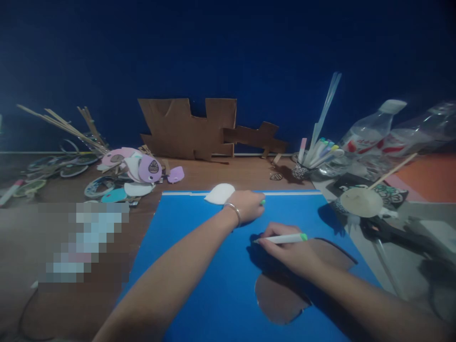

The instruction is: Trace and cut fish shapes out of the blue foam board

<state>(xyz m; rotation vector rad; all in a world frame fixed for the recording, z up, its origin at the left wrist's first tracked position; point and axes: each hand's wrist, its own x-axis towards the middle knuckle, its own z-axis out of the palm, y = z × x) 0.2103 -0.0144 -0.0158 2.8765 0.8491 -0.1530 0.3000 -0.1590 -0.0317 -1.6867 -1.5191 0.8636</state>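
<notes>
Left hand reaches farther forward, curled; right hand sits nearer, fingers pinched.

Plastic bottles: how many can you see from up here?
2. The white-capped bottle is at right, just beyond the markers; the second bottle is immediately to its right. Others may be hidden in the clutter around them.

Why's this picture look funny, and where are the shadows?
Head view: dim, bluish and soft; a dark shadow beside the right hand on the flat blue sheet; clear plastic bottles look slanted, perhaps lens distortion; blocky squares hide something at left.
</notes>
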